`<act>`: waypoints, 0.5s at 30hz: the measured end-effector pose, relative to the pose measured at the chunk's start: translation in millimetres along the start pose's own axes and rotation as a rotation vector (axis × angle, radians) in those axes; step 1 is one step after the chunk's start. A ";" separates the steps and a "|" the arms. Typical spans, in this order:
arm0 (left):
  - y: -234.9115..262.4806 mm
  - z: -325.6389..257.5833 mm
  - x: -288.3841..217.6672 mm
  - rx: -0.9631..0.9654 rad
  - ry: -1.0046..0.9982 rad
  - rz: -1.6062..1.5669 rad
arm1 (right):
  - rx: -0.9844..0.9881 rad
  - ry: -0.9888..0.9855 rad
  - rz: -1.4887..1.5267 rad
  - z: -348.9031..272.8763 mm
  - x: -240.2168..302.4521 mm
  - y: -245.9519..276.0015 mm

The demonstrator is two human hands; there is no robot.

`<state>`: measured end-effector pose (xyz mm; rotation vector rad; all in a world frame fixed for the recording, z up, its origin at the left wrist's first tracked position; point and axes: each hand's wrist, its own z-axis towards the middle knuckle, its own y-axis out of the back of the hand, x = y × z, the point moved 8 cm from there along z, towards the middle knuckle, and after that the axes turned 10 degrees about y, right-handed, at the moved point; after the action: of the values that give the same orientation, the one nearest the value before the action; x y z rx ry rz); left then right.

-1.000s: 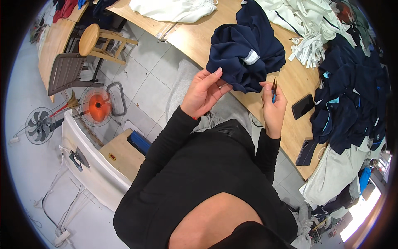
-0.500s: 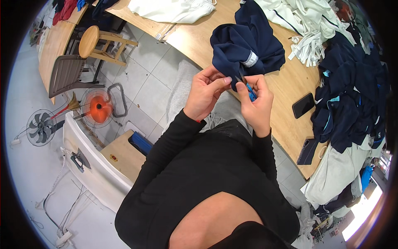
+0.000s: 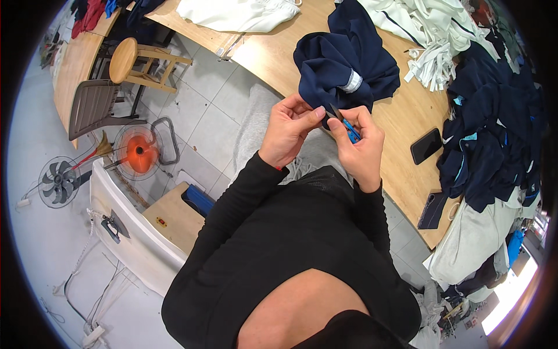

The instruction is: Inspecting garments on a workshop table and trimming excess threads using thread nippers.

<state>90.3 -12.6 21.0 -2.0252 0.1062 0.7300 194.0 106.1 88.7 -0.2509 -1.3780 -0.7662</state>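
Note:
A navy garment [image 3: 372, 58] lies bunched on the near part of the wooden table, with a white band [image 3: 351, 82] across it. Its near edge is pinched between the thumb and fingers of my left hand [image 3: 291, 127]. Closed around small blue-handled thread snips [image 3: 351, 131], my right hand [image 3: 360, 146] is just right of the left one. The dark blades point up and left, close to my left thumb and against the navy cloth. Whether the blades touch a thread is too small to tell.
On the wooden table [image 3: 401, 131] lie a black phone [image 3: 426, 146], a navy fabric piece [image 3: 432, 210], a white garment [image 3: 238, 13] and white strips [image 3: 433, 72]. Navy garments [image 3: 494, 128] pile up at right. Left are a stool [image 3: 123, 60], a chair [image 3: 96, 109], fans and an iron [image 3: 114, 225].
The snips have turned slightly in my right hand, and their blades show more plainly beside my left thumb. Both hands stay nearly in place. The garment has barely shifted.

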 end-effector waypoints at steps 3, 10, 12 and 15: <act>-0.3 -0.1 -0.7 0.014 -0.006 0.009 | -0.001 0.010 -0.036 2.1 5.4 1.8; -4.2 -0.8 -0.3 -0.013 -0.023 0.004 | 0.007 0.048 -0.107 2.0 12.2 4.0; -2.9 -0.7 1.3 -0.018 -0.018 0.002 | 0.004 0.065 -0.120 1.1 11.9 4.0; -1.0 0.3 3.3 -0.019 0.001 -0.008 | -0.013 0.064 -0.127 2.7 11.7 4.9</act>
<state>93.3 -11.2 19.8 -2.0431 0.0919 0.7282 195.0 107.3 101.6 -0.1484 -1.3386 -0.8813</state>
